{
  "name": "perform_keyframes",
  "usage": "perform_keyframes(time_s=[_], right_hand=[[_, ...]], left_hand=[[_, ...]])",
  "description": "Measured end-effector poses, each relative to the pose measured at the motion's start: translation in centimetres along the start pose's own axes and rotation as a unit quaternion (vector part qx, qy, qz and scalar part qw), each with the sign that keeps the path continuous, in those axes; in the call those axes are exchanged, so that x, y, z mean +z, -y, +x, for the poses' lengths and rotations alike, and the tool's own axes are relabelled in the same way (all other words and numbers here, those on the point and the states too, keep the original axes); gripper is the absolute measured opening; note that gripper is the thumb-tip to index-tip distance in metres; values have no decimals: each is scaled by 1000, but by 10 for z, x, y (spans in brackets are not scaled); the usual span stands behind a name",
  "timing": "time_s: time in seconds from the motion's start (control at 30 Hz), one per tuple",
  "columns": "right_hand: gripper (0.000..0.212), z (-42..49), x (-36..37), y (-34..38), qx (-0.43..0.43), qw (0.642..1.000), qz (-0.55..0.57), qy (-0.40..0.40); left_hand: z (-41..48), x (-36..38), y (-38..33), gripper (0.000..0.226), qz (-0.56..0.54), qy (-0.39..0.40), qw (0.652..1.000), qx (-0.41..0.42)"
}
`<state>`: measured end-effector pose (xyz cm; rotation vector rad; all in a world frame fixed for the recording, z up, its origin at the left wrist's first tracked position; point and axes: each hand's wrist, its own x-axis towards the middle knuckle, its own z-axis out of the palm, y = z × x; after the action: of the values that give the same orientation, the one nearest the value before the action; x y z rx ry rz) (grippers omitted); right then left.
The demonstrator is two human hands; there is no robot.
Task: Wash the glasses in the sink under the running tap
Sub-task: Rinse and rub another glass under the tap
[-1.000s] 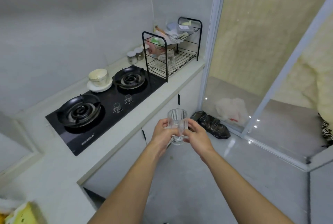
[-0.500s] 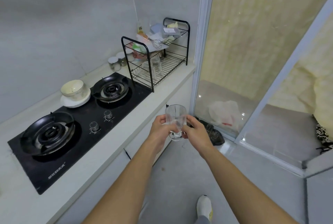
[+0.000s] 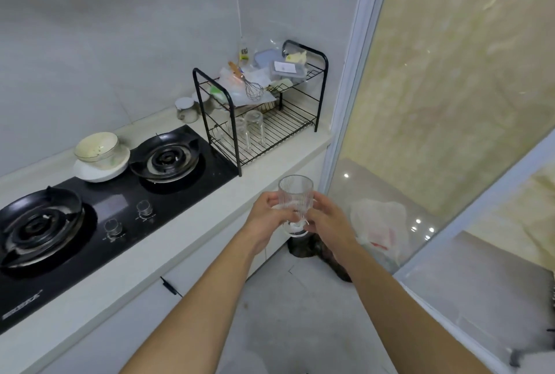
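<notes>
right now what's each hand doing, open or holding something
Left hand: fingers curled round the ribbed glass, holding it.
Right hand: also gripping the same glass, from the other side.

The glass point(image 3: 295, 196), gripped by the left hand point(image 3: 265, 222) and the right hand point(image 3: 327, 223), is now closer to the wire rack point(image 3: 285, 127) at the far right end of the desk point(image 3: 180, 238) than a second ago. The stove point(image 3: 120, 208) has slid toward the near left. The black bag point(image 3: 303, 249) on the floor is now partly hidden behind the right hand.
</notes>
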<state>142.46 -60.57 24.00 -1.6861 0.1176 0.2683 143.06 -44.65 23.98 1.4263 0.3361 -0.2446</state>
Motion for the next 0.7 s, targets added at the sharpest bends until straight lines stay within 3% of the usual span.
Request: perform_keyframes(time_s=[0.3, 0.7], right_hand=[[37, 79, -30, 14, 27, 999, 17, 27], [20, 245, -45, 52, 40, 998, 6, 47]], left_hand=[[72, 23, -14, 87, 9, -27, 1000, -2], [227, 32, -52, 59, -10, -92, 996, 13]])
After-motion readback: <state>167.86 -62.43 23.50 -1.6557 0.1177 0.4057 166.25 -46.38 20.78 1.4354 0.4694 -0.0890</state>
